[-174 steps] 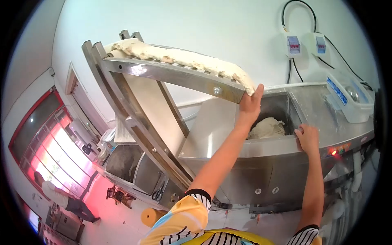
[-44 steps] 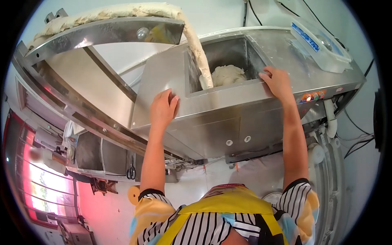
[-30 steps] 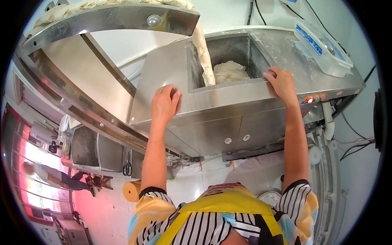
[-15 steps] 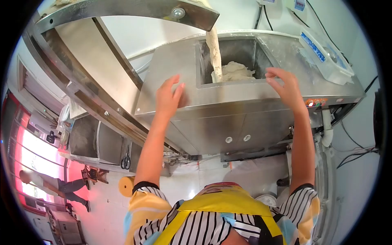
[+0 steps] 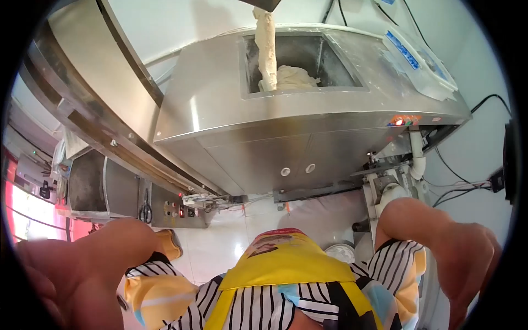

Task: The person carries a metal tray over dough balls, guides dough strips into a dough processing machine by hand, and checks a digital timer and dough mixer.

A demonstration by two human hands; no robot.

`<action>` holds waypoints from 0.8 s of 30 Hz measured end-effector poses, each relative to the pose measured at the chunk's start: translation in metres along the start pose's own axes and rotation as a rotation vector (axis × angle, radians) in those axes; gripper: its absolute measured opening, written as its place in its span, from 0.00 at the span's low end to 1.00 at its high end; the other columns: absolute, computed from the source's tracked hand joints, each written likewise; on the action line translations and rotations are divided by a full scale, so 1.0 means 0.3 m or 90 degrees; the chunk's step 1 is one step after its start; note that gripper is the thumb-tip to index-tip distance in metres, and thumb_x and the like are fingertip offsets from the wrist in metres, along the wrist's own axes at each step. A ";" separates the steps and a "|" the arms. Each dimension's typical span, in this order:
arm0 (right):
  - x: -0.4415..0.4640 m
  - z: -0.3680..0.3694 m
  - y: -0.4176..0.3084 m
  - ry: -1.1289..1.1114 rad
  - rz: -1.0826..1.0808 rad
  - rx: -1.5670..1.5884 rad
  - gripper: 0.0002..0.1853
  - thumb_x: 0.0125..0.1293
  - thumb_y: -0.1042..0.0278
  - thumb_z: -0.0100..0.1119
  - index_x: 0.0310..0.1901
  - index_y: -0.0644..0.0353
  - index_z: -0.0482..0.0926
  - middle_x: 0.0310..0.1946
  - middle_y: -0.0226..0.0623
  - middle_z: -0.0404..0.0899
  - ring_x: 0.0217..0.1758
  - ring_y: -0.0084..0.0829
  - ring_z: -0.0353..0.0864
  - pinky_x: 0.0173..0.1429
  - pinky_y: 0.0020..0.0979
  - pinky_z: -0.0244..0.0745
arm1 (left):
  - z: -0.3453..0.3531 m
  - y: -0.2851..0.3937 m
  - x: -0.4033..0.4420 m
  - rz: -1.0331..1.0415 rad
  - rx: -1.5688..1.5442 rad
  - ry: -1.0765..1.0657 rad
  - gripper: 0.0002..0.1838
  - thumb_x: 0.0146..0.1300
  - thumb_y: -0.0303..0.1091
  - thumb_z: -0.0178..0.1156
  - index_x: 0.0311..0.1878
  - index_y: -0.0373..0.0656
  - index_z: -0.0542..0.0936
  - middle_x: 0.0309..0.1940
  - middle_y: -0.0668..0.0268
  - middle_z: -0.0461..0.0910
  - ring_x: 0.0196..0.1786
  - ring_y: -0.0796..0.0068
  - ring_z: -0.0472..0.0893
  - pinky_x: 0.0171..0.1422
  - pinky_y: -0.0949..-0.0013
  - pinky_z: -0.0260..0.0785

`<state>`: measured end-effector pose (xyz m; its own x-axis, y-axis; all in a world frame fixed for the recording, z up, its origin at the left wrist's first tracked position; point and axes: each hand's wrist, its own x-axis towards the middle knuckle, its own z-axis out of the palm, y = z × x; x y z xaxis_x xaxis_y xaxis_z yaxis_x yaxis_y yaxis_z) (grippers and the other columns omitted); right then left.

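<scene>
My left hand (image 5: 66,286) is raised close to the camera at the lower left, smeared and partly cut off by the dark border. My right hand (image 5: 467,256) is up at the lower right, bent back near my shoulder, its fingers mostly hidden. Neither hand touches the steel machine (image 5: 209,104) in front of me. A long strip of pale dough (image 5: 267,52) hangs into the machine's square hopper, and a lump of dough (image 5: 296,78) lies inside it.
A white plastic container (image 5: 423,69) sits on the machine's right end, above lit control buttons (image 5: 404,120). A steel frame (image 5: 88,118) slants along the left. Scissors (image 5: 145,212) hang by a steel cabinet (image 5: 88,184). Cables (image 5: 467,184) run at the right, and a white bucket (image 5: 340,253) stands on the floor.
Both hands have pulled back from above the hopper's front edge toward my shoulders, left and right. The view has shifted, so the machine sits higher and further left. The dough strip still hangs.
</scene>
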<state>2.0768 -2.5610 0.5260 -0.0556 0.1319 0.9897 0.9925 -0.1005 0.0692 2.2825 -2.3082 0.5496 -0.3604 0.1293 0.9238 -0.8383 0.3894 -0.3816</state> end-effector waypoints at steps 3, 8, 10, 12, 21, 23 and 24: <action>0.019 0.031 -0.030 0.020 0.099 0.035 0.10 0.62 0.71 0.53 0.42 0.53 0.82 0.42 0.24 0.79 0.50 0.17 0.74 0.50 0.25 0.72 | -0.013 0.024 0.001 0.034 0.002 0.001 0.13 0.56 0.23 0.56 0.46 0.32 0.75 0.40 0.51 0.77 0.34 0.69 0.76 0.39 0.73 0.70; 0.041 0.064 -0.028 0.008 0.108 0.036 0.09 0.63 0.71 0.53 0.42 0.54 0.82 0.42 0.26 0.79 0.49 0.18 0.75 0.49 0.26 0.72 | -0.036 0.047 0.004 0.058 0.013 0.022 0.13 0.57 0.24 0.56 0.45 0.33 0.75 0.39 0.53 0.77 0.33 0.69 0.76 0.38 0.72 0.69; 0.048 0.071 -0.029 0.003 0.107 0.038 0.09 0.63 0.71 0.53 0.42 0.55 0.82 0.42 0.26 0.79 0.49 0.19 0.75 0.49 0.27 0.72 | -0.043 0.056 0.001 0.066 0.019 0.033 0.12 0.57 0.25 0.56 0.45 0.33 0.75 0.38 0.53 0.77 0.33 0.69 0.76 0.38 0.72 0.69; 0.062 0.084 -0.038 0.000 0.097 0.038 0.09 0.63 0.71 0.53 0.42 0.55 0.81 0.41 0.27 0.79 0.48 0.20 0.75 0.49 0.27 0.72 | -0.056 0.060 -0.002 0.070 0.026 0.042 0.12 0.57 0.26 0.56 0.45 0.34 0.75 0.38 0.54 0.77 0.33 0.69 0.75 0.37 0.72 0.69; 0.018 0.131 0.014 0.032 0.043 0.121 0.09 0.64 0.71 0.53 0.43 0.57 0.81 0.41 0.29 0.79 0.46 0.23 0.75 0.49 0.29 0.73 | -0.078 -0.011 -0.139 0.079 0.044 0.054 0.11 0.57 0.29 0.55 0.43 0.35 0.75 0.36 0.56 0.76 0.32 0.69 0.75 0.36 0.72 0.67; 0.000 0.139 0.077 0.034 0.084 0.192 0.09 0.65 0.71 0.53 0.43 0.58 0.81 0.40 0.30 0.79 0.46 0.24 0.76 0.48 0.29 0.73 | -0.062 -0.032 -0.156 0.076 0.046 0.059 0.11 0.57 0.29 0.55 0.43 0.36 0.75 0.35 0.56 0.76 0.32 0.69 0.74 0.35 0.71 0.67; -0.013 0.146 0.109 0.032 0.108 0.242 0.09 0.65 0.71 0.53 0.43 0.58 0.81 0.40 0.30 0.79 0.46 0.24 0.76 0.48 0.29 0.73 | -0.054 -0.041 -0.163 0.076 0.046 0.060 0.11 0.57 0.30 0.55 0.42 0.36 0.75 0.35 0.57 0.76 0.31 0.69 0.74 0.35 0.71 0.67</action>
<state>2.1142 -2.5217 0.5188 0.1162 0.0952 0.9886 0.9568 0.2564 -0.1372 2.3171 -2.3045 0.5095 -0.4224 0.2579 0.8689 -0.8200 0.2998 -0.4876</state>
